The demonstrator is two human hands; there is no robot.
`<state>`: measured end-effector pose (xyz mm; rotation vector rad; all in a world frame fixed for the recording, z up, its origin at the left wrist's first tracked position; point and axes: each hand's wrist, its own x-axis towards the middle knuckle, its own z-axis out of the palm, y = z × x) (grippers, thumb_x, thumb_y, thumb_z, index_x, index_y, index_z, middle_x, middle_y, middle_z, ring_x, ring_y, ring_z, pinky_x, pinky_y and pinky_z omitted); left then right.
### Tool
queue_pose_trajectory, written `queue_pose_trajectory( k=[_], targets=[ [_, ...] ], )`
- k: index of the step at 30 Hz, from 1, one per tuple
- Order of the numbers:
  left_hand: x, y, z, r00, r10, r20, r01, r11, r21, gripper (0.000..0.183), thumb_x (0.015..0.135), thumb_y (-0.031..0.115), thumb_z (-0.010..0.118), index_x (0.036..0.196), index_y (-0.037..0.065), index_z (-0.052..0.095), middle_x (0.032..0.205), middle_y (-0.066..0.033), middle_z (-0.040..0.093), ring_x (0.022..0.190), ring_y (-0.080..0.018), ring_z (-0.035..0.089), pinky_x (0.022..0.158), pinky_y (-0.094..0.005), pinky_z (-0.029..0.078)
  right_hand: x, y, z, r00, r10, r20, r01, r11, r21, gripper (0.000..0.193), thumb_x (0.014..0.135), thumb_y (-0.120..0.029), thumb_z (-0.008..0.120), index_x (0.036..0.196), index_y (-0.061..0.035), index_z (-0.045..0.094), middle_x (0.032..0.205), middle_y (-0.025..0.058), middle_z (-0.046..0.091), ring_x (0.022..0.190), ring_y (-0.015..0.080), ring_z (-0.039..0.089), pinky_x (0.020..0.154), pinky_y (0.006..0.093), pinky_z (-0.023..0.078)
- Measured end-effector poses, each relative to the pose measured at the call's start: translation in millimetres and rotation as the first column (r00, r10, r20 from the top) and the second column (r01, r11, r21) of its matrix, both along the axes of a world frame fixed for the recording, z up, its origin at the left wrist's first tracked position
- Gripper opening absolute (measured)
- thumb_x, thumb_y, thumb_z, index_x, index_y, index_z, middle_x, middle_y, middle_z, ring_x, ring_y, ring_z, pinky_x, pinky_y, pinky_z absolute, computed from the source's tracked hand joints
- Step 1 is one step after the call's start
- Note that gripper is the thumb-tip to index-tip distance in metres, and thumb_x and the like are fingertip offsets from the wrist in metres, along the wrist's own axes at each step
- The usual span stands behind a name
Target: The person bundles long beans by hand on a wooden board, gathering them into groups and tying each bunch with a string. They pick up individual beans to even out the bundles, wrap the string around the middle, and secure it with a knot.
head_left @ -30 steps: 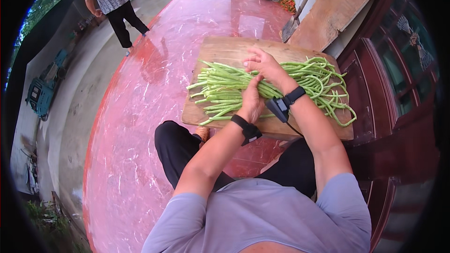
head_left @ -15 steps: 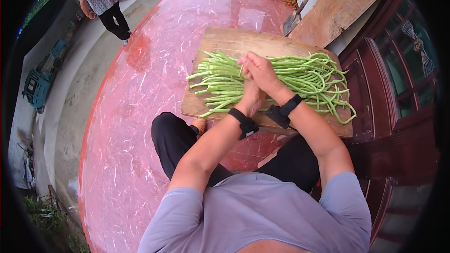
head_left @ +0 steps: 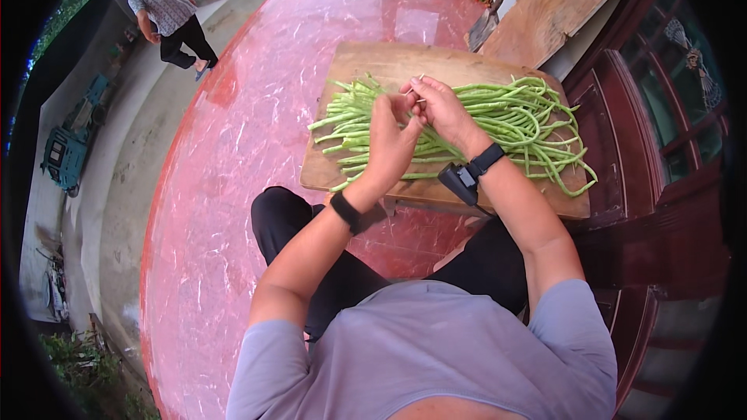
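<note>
meeting above beans (head_left: 513,118); left hand (head_left: 394,131), right hand (head_left: 447,113)

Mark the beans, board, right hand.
Beans (head_left: 510,118), head view: pods in the right half.
Board (head_left: 380,64), head view: bare wood near the far edge.
Right hand (head_left: 451,114), head view: back of it.

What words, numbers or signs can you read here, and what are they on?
None that I can read.
Yardlong beans and wooden board: no writing visible.
Black device on the right wrist: too small to tell.
Teal truck: too small and blurred to tell.
</note>
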<state>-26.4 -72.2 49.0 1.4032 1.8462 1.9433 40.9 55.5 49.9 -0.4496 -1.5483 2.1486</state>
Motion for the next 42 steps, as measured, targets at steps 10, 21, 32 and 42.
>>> queue_pose_trajectory(
  k=[10, 21, 32, 42],
  targets=[
    [-33.1, 22.0, -28.9, 0.979, 0.016, -0.201, -0.040, 0.992, -0.119, 0.023, 0.079, -0.003, 0.063, 0.098, 0.001, 0.049, 0.090, -0.0123, 0.056, 0.077, -0.0187, 0.060, 0.065, -0.0306, 0.050, 4.6, -6.6, -2.2, 0.998, 0.049, -0.026, -0.051, 0.995, -0.086, 0.018, 0.099, -0.023, 0.048, 0.099, -0.0065, 0.054, 0.072, -0.0045, 0.046, 0.059, 0.0039, 0.041, 0.049, 0.0172, 0.034],
    [-27.0, 29.8, -28.7, 0.986, 0.034, -0.164, -0.053, 0.992, -0.113, 0.016, 0.076, 0.003, 0.060, 0.089, 0.003, 0.050, 0.084, -0.0191, 0.058, 0.080, -0.0391, 0.057, 0.065, -0.0453, 0.045, -4.9, -4.8, 12.8, 0.980, -0.125, 0.156, 0.162, 0.955, -0.247, 0.016, 0.093, -0.011, 0.049, 0.099, 0.0028, 0.055, 0.092, 0.0101, 0.063, 0.078, 0.0182, 0.064, 0.063, 0.0288, 0.055],
    [-32.1, 29.1, -25.1, 0.968, 0.087, -0.238, -0.145, 0.959, -0.243, 0.011, 0.084, 0.009, 0.059, 0.088, 0.002, 0.052, 0.076, -0.0180, 0.064, 0.066, -0.0307, 0.064, 0.057, -0.0385, 0.047, 9.5, 7.2, 16.3, 0.954, -0.019, 0.301, 0.062, 0.989, -0.134, 0.018, 0.093, -0.017, 0.056, 0.100, -0.0028, 0.063, 0.090, 0.0046, 0.066, 0.071, 0.0118, 0.065, 0.056, 0.0222, 0.052],
    [-53.7, 25.6, -12.0, 0.791, -0.079, 0.607, 0.285, 0.925, -0.250, 0.016, 0.081, 0.003, 0.067, 0.079, 0.005, 0.050, 0.076, -0.0084, 0.065, 0.063, -0.0120, 0.060, 0.054, -0.0232, 0.047, 18.4, -11.0, 1.3, 0.853, -0.399, 0.338, -0.052, 0.579, 0.814, 0.014, 0.082, -0.021, 0.065, 0.084, -0.0078, 0.066, 0.075, 0.0037, 0.061, 0.064, 0.0184, 0.058, 0.058, 0.0320, 0.046]
  ],
)
